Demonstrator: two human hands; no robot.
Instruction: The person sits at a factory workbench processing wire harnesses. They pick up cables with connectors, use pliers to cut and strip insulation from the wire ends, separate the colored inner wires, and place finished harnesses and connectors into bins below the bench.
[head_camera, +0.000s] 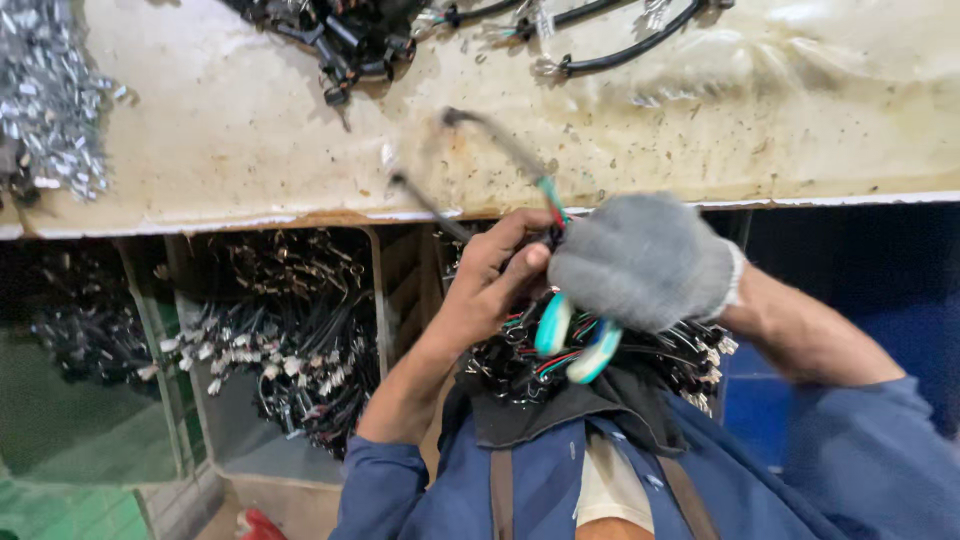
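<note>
Pointing up-left over the workbench (250, 130), the black cable (500, 145) leaves both hands

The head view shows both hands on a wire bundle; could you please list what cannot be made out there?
- Right hand: a grey glove hides the fingers, so its grip is unclear.
- Wire raised over the bench: blurred by motion.
- Wire bundle: partly hidden behind both hands.
- Left hand: fingertips tucked behind the glove.
</note>
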